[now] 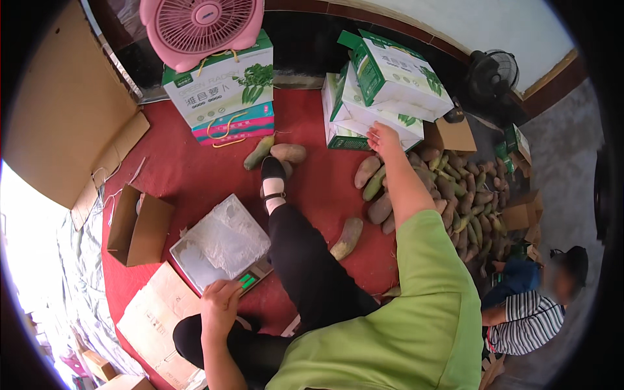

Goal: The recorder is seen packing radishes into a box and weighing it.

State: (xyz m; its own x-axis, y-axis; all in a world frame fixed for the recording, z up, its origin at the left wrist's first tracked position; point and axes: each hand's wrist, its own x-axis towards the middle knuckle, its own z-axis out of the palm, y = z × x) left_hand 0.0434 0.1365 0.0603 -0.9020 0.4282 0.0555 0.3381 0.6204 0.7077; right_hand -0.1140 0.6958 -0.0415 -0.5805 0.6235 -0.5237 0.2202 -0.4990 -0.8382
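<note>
Left hand: the left hand (220, 300) rests on the front edge of a flat weighing scale (221, 246), beside its lit green display; the fingers curl down together over the edge, seemingly to steady it or press its controls.
Scale: it lies on the red floor (188, 172) just left of the person's outstretched leg, its platform wrapped in clear plastic film and bare of produce, probably kept close so each load can be weighed without getting up.
Right hand: the right hand (383, 138) stretches far forward to the green-and-white cartons (380, 97), fingers bent and touching the lower carton's front edge; whether they grip anything I cannot tell.
Produce: a heap of long brownish and green roots (455, 195) lies right of the arm, with a few strays nearer the leg, all within easy reach.
Around: a pink fan (201, 26) sits on another printed carton, an open brown box (138, 227) lies left of the scale, and flattened cardboard lies by the left wall.
In the way: the person's own leg and black shoe (273, 172) lie between scale and heap.
Nearby: another person in a striped top (526, 322) sits at the lower right.
</note>
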